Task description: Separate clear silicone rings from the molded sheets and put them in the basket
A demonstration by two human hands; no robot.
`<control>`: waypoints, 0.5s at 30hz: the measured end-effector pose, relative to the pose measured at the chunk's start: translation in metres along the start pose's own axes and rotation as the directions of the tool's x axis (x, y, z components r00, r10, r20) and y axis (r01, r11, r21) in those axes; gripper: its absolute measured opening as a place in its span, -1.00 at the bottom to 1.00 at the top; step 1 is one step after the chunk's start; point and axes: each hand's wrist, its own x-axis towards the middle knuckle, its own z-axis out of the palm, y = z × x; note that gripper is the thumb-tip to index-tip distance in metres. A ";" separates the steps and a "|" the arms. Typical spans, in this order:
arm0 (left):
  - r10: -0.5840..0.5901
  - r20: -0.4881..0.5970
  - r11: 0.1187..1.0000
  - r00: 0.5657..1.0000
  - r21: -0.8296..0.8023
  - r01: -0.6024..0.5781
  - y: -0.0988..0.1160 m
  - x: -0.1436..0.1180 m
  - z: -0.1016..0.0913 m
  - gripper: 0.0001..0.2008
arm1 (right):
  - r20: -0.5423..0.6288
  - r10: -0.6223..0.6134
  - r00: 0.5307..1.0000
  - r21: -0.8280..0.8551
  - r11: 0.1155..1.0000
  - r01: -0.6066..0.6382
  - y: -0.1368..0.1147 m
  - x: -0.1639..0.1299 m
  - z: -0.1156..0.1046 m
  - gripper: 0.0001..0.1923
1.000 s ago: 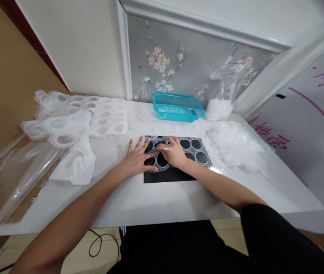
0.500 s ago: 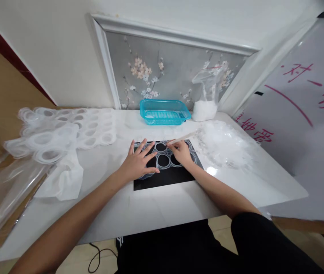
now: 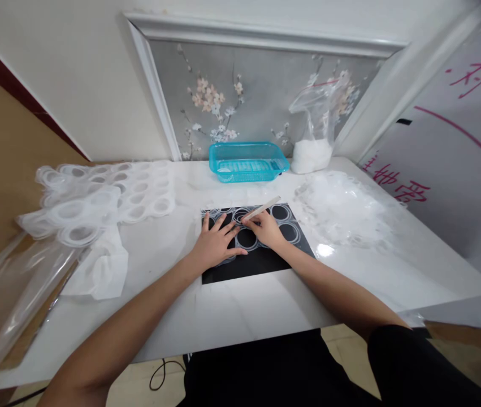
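On the white table (image 3: 240,305), a black mat (image 3: 261,257) carries a clear sheet of rings (image 3: 285,221). The left hand (image 3: 217,244) lies flat on the sheet, fingers spread. The right hand (image 3: 268,229) pinches a thin pale stick (image 3: 262,208), its tip at the rings. A blue basket (image 3: 246,161) stands behind, near the wall.

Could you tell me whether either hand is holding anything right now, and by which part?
The right hand pinches a thin pale stick by its lower end. The left hand holds nothing, lying flat on the clear ring sheet.
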 end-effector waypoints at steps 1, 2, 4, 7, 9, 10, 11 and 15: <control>0.002 0.000 1.000 1.000 -0.005 -0.002 0.000 0.000 0.000 -0.30 | 0.004 -0.002 1.000 -0.013 1.000 0.003 -0.001 0.000 0.000 -0.86; 0.005 0.001 1.000 1.000 -0.007 -0.005 0.000 0.000 0.000 -0.29 | 0.005 -0.004 1.000 -0.021 1.000 0.004 -0.001 0.000 0.000 -0.86; 0.011 0.000 1.000 1.000 -0.008 -0.011 0.000 0.000 -0.001 -0.27 | 0.002 -0.007 1.000 -0.025 1.000 0.007 -0.001 0.001 0.000 -0.86; 0.015 -0.010 1.000 1.000 -0.014 -0.016 -0.001 -0.001 -0.001 -0.26 | -0.002 -0.024 1.000 -0.040 0.999 0.024 0.001 0.003 0.000 -0.87; 0.015 -0.017 1.000 1.000 -0.027 -0.015 -0.001 -0.002 0.000 -0.26 | 0.001 -0.036 0.999 -0.081 0.996 0.036 0.001 0.003 0.000 -0.87; 0.016 -0.019 0.999 1.000 -0.033 -0.017 -0.001 -0.002 0.000 -0.26 | 0.003 -0.048 0.999 -0.122 0.991 0.048 0.001 0.001 0.000 -0.87; 0.020 -0.020 0.999 1.000 -0.038 -0.021 -0.002 -0.002 0.000 -0.26 | 0.005 -0.067 0.998 -0.180 0.981 0.067 -0.001 -0.002 0.002 -0.86; 0.027 -0.018 0.999 0.999 -0.028 -0.028 -0.003 -0.001 0.001 -0.26 | 0.083 -0.212 0.974 -0.487 0.844 0.225 -0.010 -0.011 0.008 -0.79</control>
